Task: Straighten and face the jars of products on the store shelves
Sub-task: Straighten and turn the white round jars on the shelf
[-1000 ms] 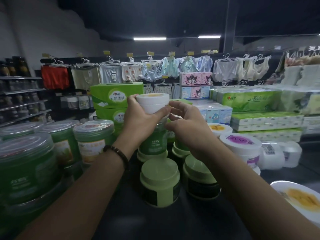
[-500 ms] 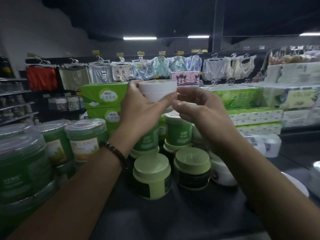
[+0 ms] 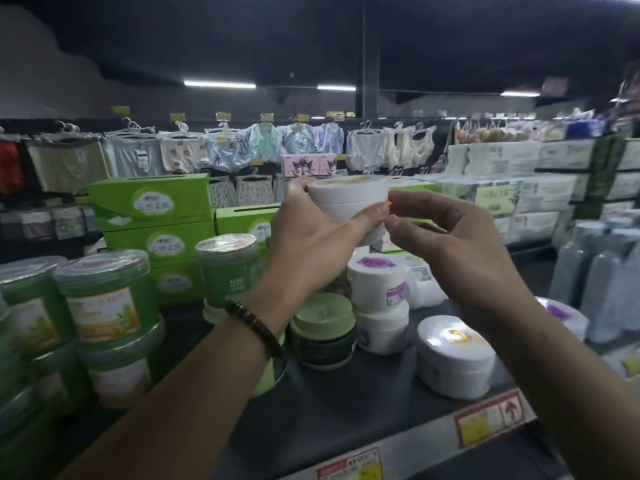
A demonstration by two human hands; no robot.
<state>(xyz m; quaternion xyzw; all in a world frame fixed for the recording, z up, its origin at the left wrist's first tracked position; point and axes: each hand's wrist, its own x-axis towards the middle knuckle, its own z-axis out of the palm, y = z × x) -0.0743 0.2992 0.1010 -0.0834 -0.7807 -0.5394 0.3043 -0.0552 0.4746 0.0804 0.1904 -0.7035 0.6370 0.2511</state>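
Note:
A small white jar (image 3: 347, 195) with a yellow-marked lid is held up above the dark shelf (image 3: 346, 403). My left hand (image 3: 311, 244) grips it from the left and below, thumb across its front. My right hand (image 3: 450, 237) is at the jar's right side with curled fingers, fingertips near the jar; contact is unclear. Below stand green-lidded dark jars (image 3: 322, 327), stacked white jars with purple labels (image 3: 377, 285) and a wide white jar (image 3: 453, 355) at the front right.
Large clear green tubs (image 3: 104, 299) are stacked at the left. Green tissue boxes (image 3: 152, 206) stand behind them. Tissue packs (image 3: 502, 188) fill the right shelves, pale bottles (image 3: 595, 271) the far right. Clothes hang on the back wall. Price tags line the shelf's front edge.
The view has swung to the right, bringing the white jars and bottles at the right into sight. Both hands stay at the white jar, held raised at about the same height.

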